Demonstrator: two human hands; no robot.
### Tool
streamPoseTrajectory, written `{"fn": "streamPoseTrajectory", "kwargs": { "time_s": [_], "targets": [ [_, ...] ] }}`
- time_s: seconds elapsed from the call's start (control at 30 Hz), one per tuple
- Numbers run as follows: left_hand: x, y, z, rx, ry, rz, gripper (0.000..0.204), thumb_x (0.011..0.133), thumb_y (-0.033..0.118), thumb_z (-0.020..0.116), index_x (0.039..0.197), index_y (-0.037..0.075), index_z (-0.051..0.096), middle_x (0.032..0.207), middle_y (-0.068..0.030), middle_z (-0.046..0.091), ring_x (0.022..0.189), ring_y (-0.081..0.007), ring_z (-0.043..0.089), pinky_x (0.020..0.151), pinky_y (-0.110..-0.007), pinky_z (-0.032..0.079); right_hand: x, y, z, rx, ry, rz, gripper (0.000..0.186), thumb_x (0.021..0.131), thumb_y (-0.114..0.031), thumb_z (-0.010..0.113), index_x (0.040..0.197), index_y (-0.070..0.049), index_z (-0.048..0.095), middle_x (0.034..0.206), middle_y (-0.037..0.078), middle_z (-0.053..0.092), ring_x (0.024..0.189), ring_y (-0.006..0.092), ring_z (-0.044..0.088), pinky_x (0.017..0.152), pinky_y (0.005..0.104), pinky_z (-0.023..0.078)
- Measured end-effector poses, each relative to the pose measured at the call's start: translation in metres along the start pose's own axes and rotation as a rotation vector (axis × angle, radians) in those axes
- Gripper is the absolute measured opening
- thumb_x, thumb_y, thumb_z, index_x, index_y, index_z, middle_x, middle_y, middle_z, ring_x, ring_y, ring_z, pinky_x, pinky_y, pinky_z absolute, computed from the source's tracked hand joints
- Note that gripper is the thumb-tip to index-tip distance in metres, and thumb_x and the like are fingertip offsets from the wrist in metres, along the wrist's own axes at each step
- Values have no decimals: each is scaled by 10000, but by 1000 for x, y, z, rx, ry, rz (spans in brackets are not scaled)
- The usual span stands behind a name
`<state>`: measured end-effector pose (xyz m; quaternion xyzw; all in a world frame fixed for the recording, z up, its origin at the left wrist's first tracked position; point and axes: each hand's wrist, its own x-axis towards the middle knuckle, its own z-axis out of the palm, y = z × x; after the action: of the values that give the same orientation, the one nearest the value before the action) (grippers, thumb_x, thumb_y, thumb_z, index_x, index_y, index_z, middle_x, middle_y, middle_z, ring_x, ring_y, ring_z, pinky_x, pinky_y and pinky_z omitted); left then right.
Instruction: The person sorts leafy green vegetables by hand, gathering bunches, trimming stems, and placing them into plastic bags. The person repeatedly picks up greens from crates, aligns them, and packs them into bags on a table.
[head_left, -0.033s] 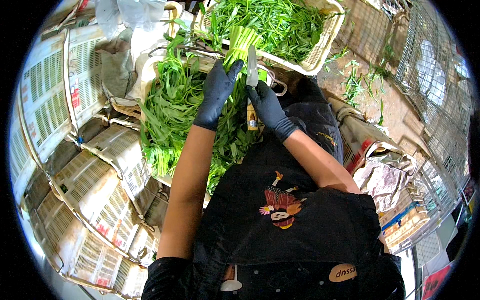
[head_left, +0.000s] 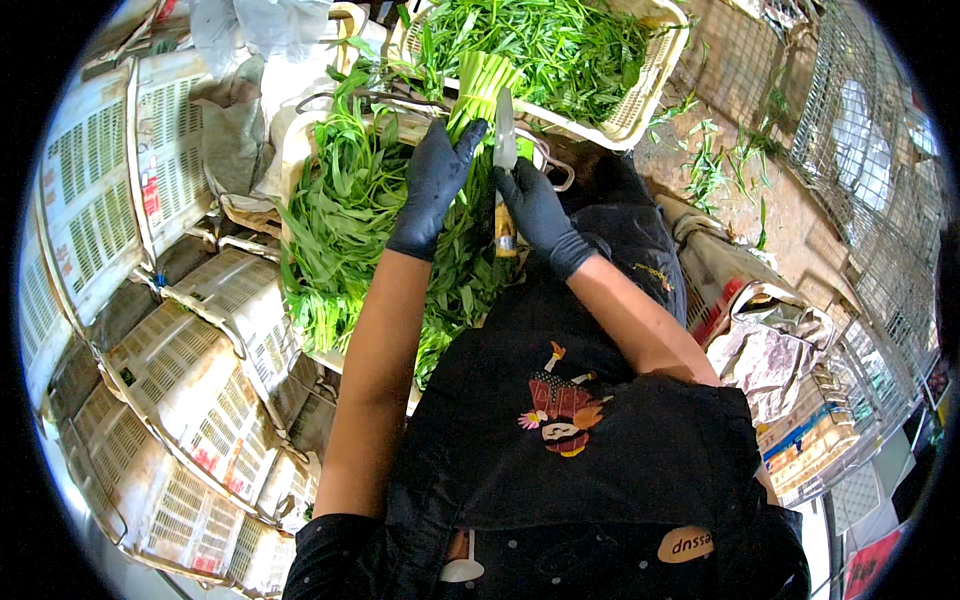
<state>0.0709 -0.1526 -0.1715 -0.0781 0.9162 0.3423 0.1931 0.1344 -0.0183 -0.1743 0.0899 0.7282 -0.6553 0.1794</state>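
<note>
Black-gloved, the left hand [head_left: 433,190] is closed around a bunch of greens [head_left: 478,90], so its stems are kept together. A knife [head_left: 505,150] is gripped by the right hand [head_left: 540,215], blade against the stems, above a crate [head_left: 640,100].

- Left hand [head_left: 432,195], black-gloved, reaches forward on a bare forearm, fingers curled shut (thumb side toward the right hand).
- Right hand [head_left: 540,215], also black-gloved, is closed in a fist just beside the left fingers, elbow bent.
</note>
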Motion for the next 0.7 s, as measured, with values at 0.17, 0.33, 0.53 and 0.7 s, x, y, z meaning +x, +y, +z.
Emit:
{"fn": "streamPoseTrajectory", "kwargs": {
  "time_s": [0.17, 0.33, 0.53, 0.7],
  "targets": [
    [-2, 2, 2, 6, 10, -40, 634, 719, 549, 460, 925, -51, 456, 838, -257, 542, 809, -383, 528, 692, -430, 405, 1, -1, 3, -4, -1, 13, 265, 815, -198, 453, 903, 51, 475, 786, 205, 535, 739, 301, 519, 676, 339, 398],
    [-1, -1, 4, 21, 6, -48, 629, 724, 543, 461, 912, -56, 454, 840, -258, 541, 806, -383, 527, 687, -430, 405, 12, -5, -3, -65, 15, 29, 259, 799, -192, 466, 888, 51, 479, 779, 233, 529, 751, 351, 521, 670, 372, 402],
    [1, -2, 1, 2, -1, -13, 591, 731, 492, 494, 945, -57, 464, 880, -248, 536, 851, -359, 517, 733, -405, 393, -8, -20, -17, 49, 37, 126, 292, 823, -170, 461, 1018, 47, 457, 916, 128, 544, 827, 164, 496, 758, 269, 377],
    [5, -2, -19, 57, -30, 110, 573, 748, 422, 523, 1082, -36, 433, 1003, -209, 521, 970, -293, 486, 836, -345, 356, -24, -9, -80, 178, 89, 89, 308, 756, -93, 558, 1038, -19, 460, 875, 46, 530, 785, 102, 482, 709, 232, 400]
  ]
}}
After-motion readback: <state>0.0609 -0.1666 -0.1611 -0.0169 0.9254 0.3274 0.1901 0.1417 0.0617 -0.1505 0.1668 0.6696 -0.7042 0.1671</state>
